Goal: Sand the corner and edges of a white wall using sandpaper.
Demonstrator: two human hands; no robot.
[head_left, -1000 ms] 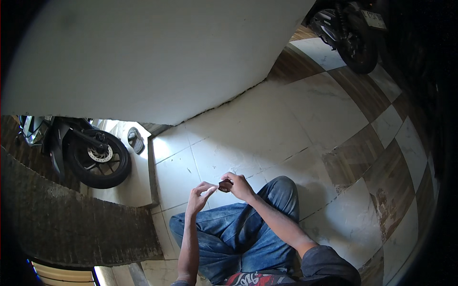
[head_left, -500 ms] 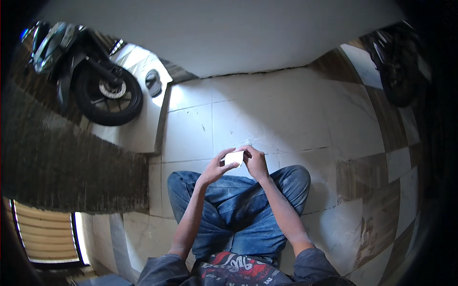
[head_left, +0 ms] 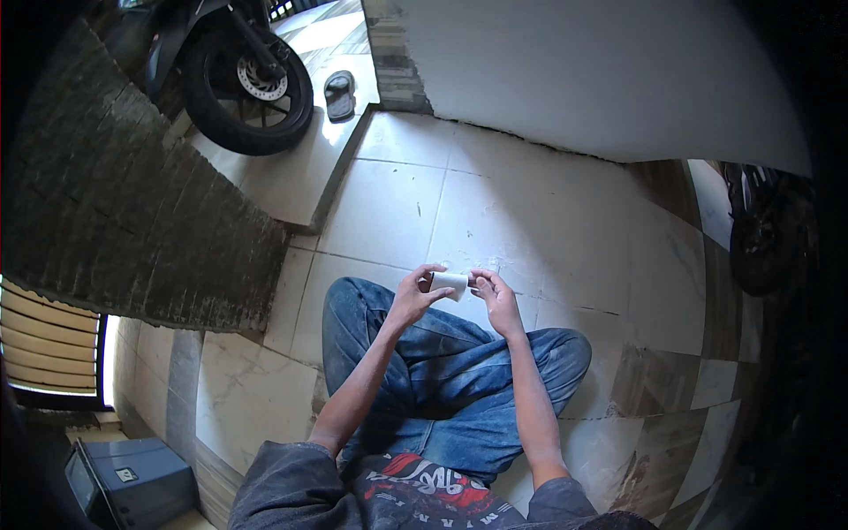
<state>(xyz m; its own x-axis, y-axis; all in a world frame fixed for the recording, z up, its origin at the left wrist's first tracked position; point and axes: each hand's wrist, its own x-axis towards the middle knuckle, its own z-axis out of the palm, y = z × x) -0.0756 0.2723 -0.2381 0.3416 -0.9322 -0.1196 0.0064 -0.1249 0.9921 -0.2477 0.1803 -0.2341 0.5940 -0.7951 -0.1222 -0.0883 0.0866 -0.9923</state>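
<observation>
Above my crossed legs I hold a small white roll-like piece (head_left: 451,283), its curved side catching the light. My left hand (head_left: 415,297) is closed on its left part, thumb below and fingers above. Close by its right end is my right hand (head_left: 496,305), thumb and fingers drawn together. Whether these fingertips grip an edge of the piece or something small is too fine to see.
Pale floor tiles (head_left: 389,208) spread ahead of me. A motorcycle wheel (head_left: 252,93) and a grey sandal (head_left: 339,95) are on a raised step at the upper left. A white wall (head_left: 601,79) stands ahead; a grey box (head_left: 146,477) sits at the lower left.
My view has turned, so the motorcycle and step appear higher and the grey box shows. My right hand has drawn slightly back from the white piece, which has tilted and shows its rounded side.
</observation>
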